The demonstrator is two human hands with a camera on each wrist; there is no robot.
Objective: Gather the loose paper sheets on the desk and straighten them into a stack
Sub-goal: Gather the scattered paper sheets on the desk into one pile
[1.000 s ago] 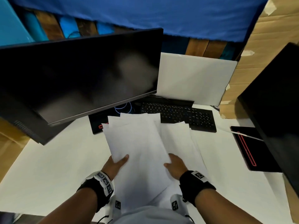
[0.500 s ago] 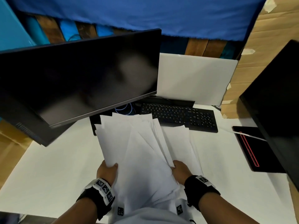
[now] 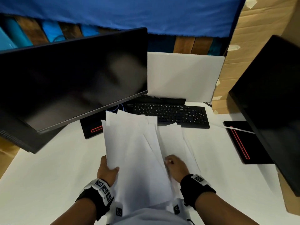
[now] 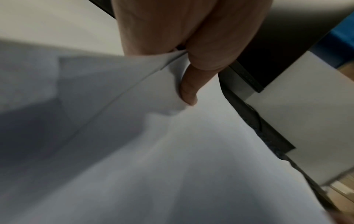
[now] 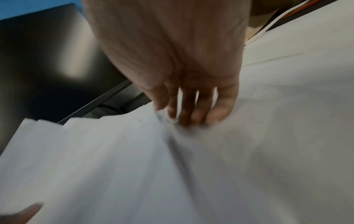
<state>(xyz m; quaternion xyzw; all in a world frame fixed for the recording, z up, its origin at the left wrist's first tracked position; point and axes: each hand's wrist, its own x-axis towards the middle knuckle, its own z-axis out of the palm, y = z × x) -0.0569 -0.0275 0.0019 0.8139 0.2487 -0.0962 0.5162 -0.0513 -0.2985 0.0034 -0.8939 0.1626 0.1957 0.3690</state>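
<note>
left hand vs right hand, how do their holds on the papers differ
The left hand pinches the left edge of the paper sheets, thumb on top; the right hand has its fingers curled into their right edge, blurred. The left hand's side is lifted off the desk; the right hand sits lower, over sheets on it. Both wear black wrist straps.

Both wrist views are pretty smeared, so sheet edges in the paper sheets [image 3: 136, 151] run together and there's no counting them. The left hand [image 3: 108, 171] shows only its thumb on top; the other fingers are behind the paper. The right hand [image 3: 176, 166] fingertips [image 5: 191, 119] are a blur — can't tell if they pinch or just press. The monitor [image 3: 73, 78] gets cut off at the left edge.
</note>
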